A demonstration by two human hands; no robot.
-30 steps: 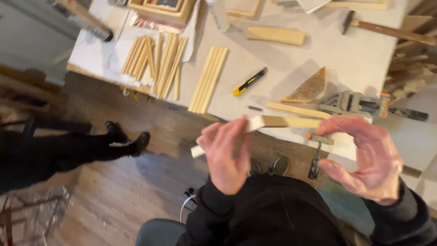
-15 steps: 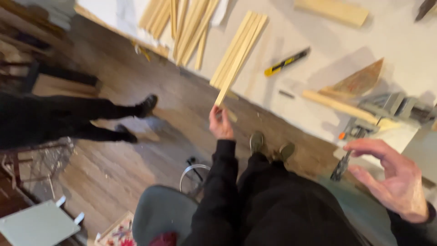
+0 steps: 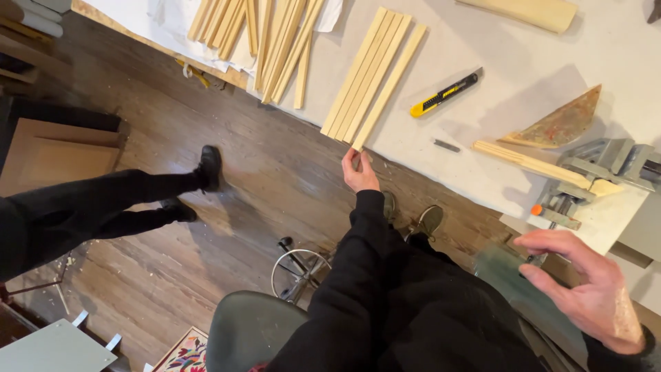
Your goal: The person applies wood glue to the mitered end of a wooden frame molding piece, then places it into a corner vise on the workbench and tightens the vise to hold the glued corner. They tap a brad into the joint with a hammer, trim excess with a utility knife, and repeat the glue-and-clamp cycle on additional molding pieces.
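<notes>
While the left hand (image 3: pixel 359 172) reaches up to the tabletop (image 3: pixel 482 41) edge, its fingers (image 3: pixel 354 158) pinch the near end of the outermost wooden strip (image 3: pixel 389 88), which lies at the right side of a flat row of pale strips (image 3: pixel 361 76) on the grey surface. The right hand (image 3: pixel 585 282) hangs low beside the lap, fingers loosely curled and parted, grasping nothing.

A looser heap of similar sticks (image 3: pixel 272 38) lies further left, partly on white paper (image 3: pixel 148 17). Just right of the row sit a yellow and black utility knife (image 3: pixel 445 93) and a small dark blade piece (image 3: pixel 446 145). Beyond them a triangular wooden wedge (image 3: pixel 561 122) rests near a grey metal vise (image 3: pixel 602 165), which clamps a longer wooden strip (image 3: pixel 527 164) at the tabletop corner. A pale wooden block (image 3: pixel 527 10) lies near the far edge.

Between the person's knees and the tabletop stand their own shoes (image 3: pixel 420 217) on the dark plank floor (image 3: pixel 261 186). Another person's black-clad legs (image 3: pixel 96 207) stretch across the floor at left, beside a flat brown cardboard box (image 3: pixel 55 155).
</notes>
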